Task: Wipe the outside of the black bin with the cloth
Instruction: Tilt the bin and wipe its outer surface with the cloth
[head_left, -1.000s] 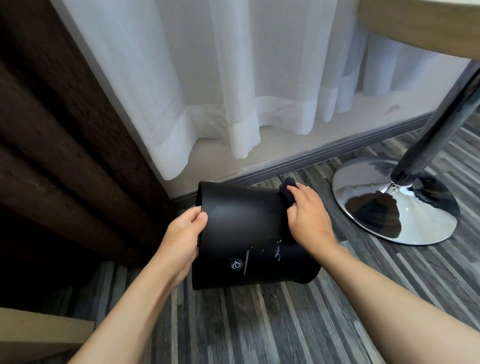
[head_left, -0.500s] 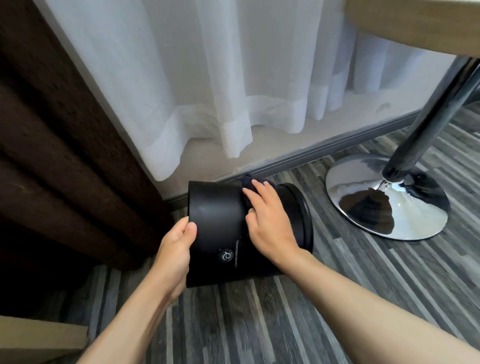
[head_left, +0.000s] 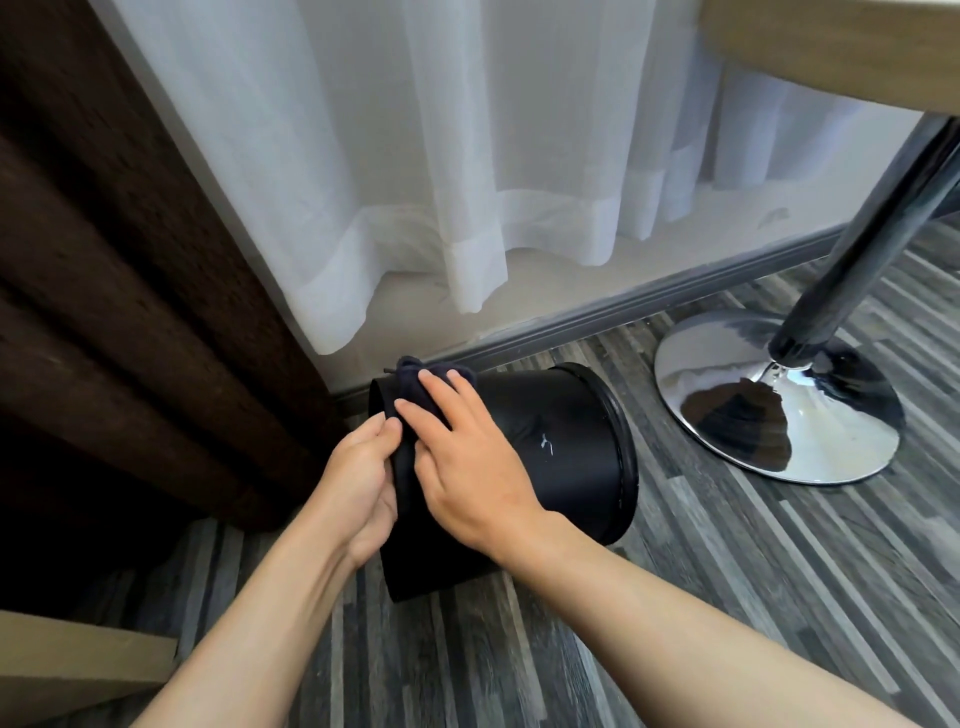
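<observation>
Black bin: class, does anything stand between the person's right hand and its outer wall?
Only the dark cloth, as intended: the right hand presses it onto the black bin. The left hand steadies one end, out of the way.

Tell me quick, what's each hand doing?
Left hand: gripping the black bin's end.
Right hand: flat, fingers spread, pressing the dark cloth onto the bin.

The bin (head_left: 561, 457) lies on its side on the floor (head_left: 727, 597), near the wall (curtain (head_left: 415, 182) behind it). Table base (head_left: 779, 410) to its right; cloth (head_left: 421, 387) on the bin's left end.
</observation>
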